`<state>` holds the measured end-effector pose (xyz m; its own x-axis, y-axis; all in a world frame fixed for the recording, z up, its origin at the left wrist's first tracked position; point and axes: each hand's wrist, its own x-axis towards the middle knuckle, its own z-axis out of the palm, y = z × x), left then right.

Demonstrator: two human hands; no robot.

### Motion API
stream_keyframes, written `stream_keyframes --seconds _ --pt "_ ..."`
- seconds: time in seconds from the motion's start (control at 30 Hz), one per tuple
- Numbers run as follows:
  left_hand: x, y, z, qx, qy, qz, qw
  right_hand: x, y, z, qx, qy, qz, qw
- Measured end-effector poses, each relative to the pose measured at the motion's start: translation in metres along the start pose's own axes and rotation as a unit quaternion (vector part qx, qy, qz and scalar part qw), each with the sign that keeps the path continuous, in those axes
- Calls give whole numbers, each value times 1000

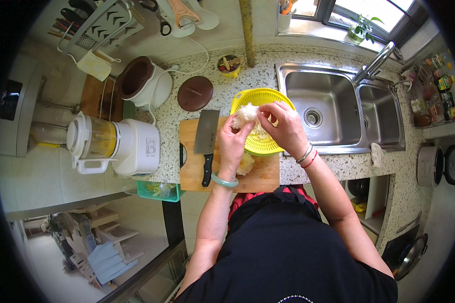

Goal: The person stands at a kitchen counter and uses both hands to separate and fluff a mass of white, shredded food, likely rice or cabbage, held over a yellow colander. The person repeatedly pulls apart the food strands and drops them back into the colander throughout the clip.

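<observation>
My left hand (230,144) holds a white, ruffled clump of snow fungus (246,113) above a yellow colander (263,94). The fingertips of my right hand (286,129) are closed in a pinch at the clump's right side. Pale torn pieces lie in the colander beneath. On the wooden cutting board (192,174), another snow fungus clump (245,164) sits just right of my left wrist. A cleaver (207,132) with a black handle lies left of that wrist, its blade pointing away from me.
Right of the colander is a double steel sink (321,91) with a faucet (379,63). A brown lid (195,94), a white cooker pot (154,86) and a blender (98,139) stand to the left. A small yellow bowl (229,66) is behind. A green bin (158,191) hangs below the counter's edge.
</observation>
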<state>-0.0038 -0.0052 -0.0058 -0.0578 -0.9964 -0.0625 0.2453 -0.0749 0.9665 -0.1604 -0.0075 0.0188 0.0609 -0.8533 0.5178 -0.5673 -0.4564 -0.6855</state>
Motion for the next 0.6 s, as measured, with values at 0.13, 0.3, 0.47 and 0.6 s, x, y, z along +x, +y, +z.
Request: stream_keyframes --seconds 0.13,0.3,0.47,0.6 --pt "0 1 -1 14 -4 0 1000 -1 3 5 -10 10 -9 1000" --pt "1 -2 -4 -7 -17 -14 1000 -2 2 5 27 20 13 999" --pt "1 -3 -6 -96 -28 -61 993 -3 4 3 136 18 140 981" --pt "1 -2 -12 -137 -33 -83 987 -1 6 -1 189 15 209 959"
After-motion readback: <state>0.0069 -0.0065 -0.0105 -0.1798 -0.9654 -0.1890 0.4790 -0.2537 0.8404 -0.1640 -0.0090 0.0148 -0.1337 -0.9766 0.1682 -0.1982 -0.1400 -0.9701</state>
